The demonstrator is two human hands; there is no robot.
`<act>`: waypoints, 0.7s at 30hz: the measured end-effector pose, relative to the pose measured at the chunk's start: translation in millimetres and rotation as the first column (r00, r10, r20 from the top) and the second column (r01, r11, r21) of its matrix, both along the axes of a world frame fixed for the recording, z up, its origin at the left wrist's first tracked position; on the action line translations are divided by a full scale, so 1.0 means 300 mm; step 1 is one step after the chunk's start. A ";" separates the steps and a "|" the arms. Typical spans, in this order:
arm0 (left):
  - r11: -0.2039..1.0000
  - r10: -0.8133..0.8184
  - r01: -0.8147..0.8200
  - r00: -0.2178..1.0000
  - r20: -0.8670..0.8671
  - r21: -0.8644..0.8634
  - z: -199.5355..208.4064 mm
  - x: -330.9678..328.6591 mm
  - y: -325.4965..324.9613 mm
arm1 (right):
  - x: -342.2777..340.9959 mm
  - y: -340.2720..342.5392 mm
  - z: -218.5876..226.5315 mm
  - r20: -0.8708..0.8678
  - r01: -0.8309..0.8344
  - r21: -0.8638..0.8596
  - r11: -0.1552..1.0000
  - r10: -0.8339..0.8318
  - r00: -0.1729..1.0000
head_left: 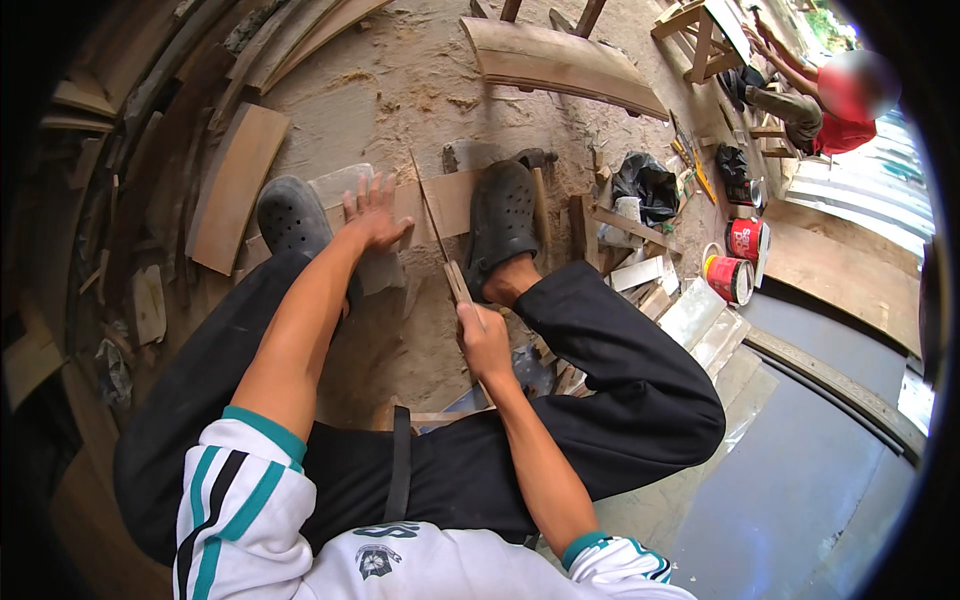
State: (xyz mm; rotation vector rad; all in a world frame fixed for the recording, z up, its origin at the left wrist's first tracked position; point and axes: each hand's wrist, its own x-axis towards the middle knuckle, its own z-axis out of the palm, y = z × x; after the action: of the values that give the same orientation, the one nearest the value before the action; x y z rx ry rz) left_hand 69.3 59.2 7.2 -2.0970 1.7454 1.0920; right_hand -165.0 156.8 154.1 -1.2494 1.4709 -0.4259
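Note:
My right hand (pixel 485 343) is closed round the wooden handle of a handsaw (pixel 429 205). The saw's narrow blade points away from me and crosses a pale wooden board (pixel 445 203) lying low over the ground. My left hand (pixel 375 212) presses on the board left of the blade, its fingers spread. A dark clog (pixel 292 216) on my left foot and another dark clog (pixel 502 213) on my right foot rest at either side, against or on the board. Whether the teeth have cut into the wood cannot be made out.
A hammer (pixel 537 159) lies beside my right clog. Planks (pixel 240 185) are stacked at left; a wide wooden panel (pixel 565 62) stands ahead. Right are a black plastic bag (pixel 645 187), red paint cans (pixel 729 278) and wood offcuts. A person in red (pixel 846 110) works at far right.

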 end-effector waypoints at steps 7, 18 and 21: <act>1.000 0.005 -0.006 0.999 0.043 0.029 0.010 0.038 0.013 | -0.066 0.085 0.125 -0.002 -0.038 0.055 0.998 0.038 0.999; 0.999 0.016 -0.018 0.998 0.054 0.034 0.006 0.040 0.015 | -0.075 0.160 0.095 0.000 -0.045 0.002 0.999 0.045 0.999; 1.000 -0.010 0.009 0.999 0.030 0.016 0.005 0.005 -0.004 | 0.028 -0.050 -0.069 0.022 -0.007 -0.036 0.999 0.008 1.000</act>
State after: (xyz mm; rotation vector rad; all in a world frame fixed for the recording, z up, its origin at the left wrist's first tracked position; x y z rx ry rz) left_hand 70.6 58.0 8.7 -2.0829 1.7260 1.0624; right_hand -156.6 141.8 133.4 -1.2743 1.4454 -0.4619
